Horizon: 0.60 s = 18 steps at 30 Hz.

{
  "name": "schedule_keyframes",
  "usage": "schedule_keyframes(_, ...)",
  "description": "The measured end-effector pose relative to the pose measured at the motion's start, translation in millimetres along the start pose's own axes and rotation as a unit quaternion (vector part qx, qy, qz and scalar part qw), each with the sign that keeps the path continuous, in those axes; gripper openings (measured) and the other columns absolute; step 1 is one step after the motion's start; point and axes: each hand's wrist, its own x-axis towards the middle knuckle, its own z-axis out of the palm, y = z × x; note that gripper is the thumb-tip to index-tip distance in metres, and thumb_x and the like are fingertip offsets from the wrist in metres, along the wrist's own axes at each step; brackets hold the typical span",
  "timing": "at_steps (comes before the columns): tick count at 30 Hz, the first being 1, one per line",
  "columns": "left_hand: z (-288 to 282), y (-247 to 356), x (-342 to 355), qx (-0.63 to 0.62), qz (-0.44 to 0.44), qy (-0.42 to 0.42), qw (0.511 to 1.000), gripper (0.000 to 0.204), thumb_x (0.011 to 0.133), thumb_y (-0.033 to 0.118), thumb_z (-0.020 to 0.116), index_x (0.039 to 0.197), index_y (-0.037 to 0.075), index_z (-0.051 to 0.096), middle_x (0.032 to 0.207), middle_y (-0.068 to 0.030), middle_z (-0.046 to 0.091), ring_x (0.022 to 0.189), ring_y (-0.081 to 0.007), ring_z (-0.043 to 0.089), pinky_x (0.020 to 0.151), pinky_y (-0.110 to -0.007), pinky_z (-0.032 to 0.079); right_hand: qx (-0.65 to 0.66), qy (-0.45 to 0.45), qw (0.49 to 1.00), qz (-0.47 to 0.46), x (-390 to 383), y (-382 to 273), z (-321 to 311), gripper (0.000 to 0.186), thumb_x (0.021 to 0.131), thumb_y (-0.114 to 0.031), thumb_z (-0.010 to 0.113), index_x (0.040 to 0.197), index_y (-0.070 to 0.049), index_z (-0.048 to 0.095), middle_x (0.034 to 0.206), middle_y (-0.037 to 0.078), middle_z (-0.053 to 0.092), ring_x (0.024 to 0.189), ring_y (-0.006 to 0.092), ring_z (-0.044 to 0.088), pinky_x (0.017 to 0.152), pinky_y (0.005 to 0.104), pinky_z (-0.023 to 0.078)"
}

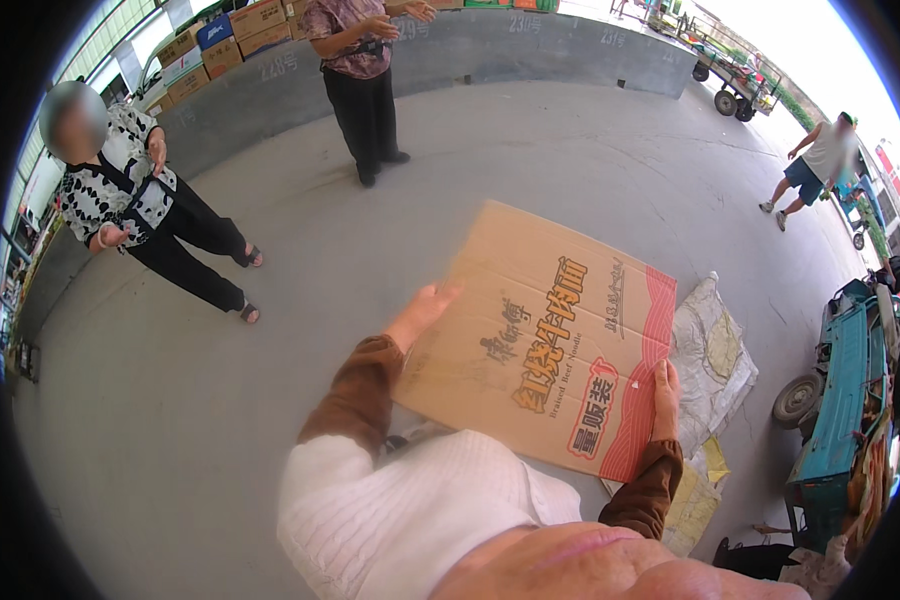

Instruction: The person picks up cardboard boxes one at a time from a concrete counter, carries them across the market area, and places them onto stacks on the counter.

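A brown cardboard carton [530, 330] with printed lettering and a red wavy band along its right side is held up in front of my chest, tilted. It looks flat, though its depth does not show. My left hand [428, 308] grips its left edge, the fingers partly hidden and a little blurred. My right hand [667, 392] is closed around the right edge, beside the red band. Both my forearms wear brown sleeve covers. Beyond my right hand, pale woven sacks [715, 345] lie crumpled on the floor.
Two people stand ahead, one at left [120, 190] and one farther back [358, 90]. Another person [820, 165] walks at far right. A blue-green cart [840, 430] is parked at right. Stacked boxes [260, 25] stand behind a low grey wall [450, 52]. A loaded trailer [735, 80] stands beyond.
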Motion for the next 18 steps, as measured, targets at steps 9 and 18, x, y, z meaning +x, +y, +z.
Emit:
schedule_keyframes(9,15.9,19.0,-54.8,0.042,0.039,0.085,0.995,0.056,0.078,0.039,0.059,0.114,-0.002,0.047,0.105,-0.0097,0.055,0.095,-0.0162,0.052,0.081,-0.029,0.042,0.084,-0.036,0.995,0.033,15.5,27.1,-1.2,0.043,0.09,-0.031,0.043,0.119,0.001,0.043,0.115,0.007,0.048,0.106,0.0144,0.044,0.091,0.0266,0.034)
schedule_keyframes(18,-7.9,8.6,-53.8,-0.033,0.006,0.027,0.999,0.063,0.083,0.05,0.045,0.121,0.0,0.04,0.116,-0.0128,0.048,0.106,-0.0205,0.046,0.089,-0.033,0.037,0.186,-0.101,0.977,0.0,21.9,19.1,16.7,0.047,0.091,-0.025,0.04,0.128,0.002,0.03,0.125,0.008,0.042,0.113,0.015,0.04,0.095,0.0269,0.032)
